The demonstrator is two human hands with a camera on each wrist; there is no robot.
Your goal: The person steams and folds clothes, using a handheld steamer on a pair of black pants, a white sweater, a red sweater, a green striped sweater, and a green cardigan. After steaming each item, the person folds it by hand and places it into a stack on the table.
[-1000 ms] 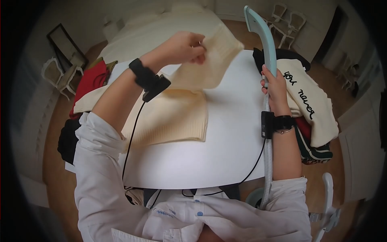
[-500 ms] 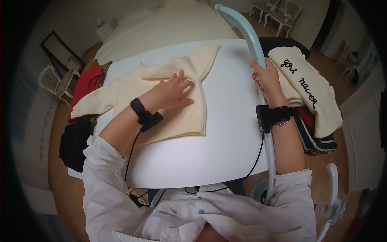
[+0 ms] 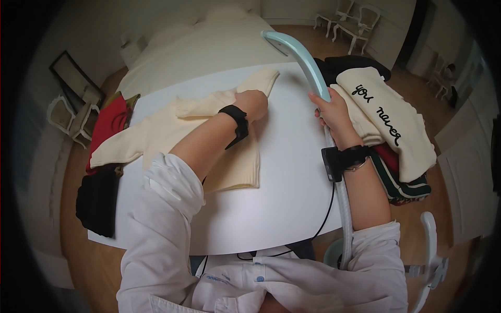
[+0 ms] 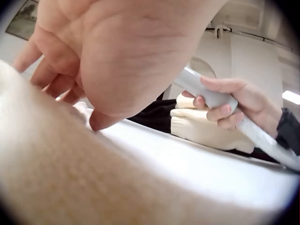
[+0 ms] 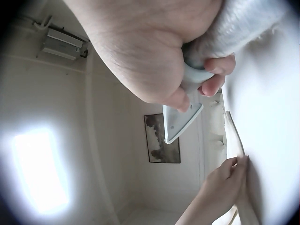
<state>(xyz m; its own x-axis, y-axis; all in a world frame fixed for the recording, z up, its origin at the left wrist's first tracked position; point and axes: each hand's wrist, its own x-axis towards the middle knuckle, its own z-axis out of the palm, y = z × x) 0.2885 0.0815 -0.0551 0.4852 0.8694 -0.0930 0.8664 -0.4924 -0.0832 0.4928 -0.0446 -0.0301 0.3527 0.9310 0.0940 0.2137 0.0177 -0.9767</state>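
A cream knitted sweater [image 3: 237, 164] lies spread on the white board, one sleeve reaching left and the other pointing up and away. At its right side, below the far sleeve, my left hand [image 3: 254, 106] pinches the fabric edge. The right wrist view shows this left hand [image 5: 222, 185] with thumb and fingertips together at the knit. My right hand [image 3: 336, 113] grips the handle of a light blue garment steamer [image 3: 308, 62], held up over the board's right side. Its curved head points away and left, and a pale hose [image 3: 342, 208] runs down along my forearm.
On the right is a pile of folded clothes, topped by a cream garment [image 3: 383, 117] with black lettering. Red clothing [image 3: 108, 120] and black clothing [image 3: 98, 201] lie at the board's left edge. A bed [image 3: 193, 44] stands beyond the white board [image 3: 292, 208].
My left hand let the lifted sweater part down onto the board, passed over it with spread fingers, then moved right to its side edge. The steamer has swung left and lower.
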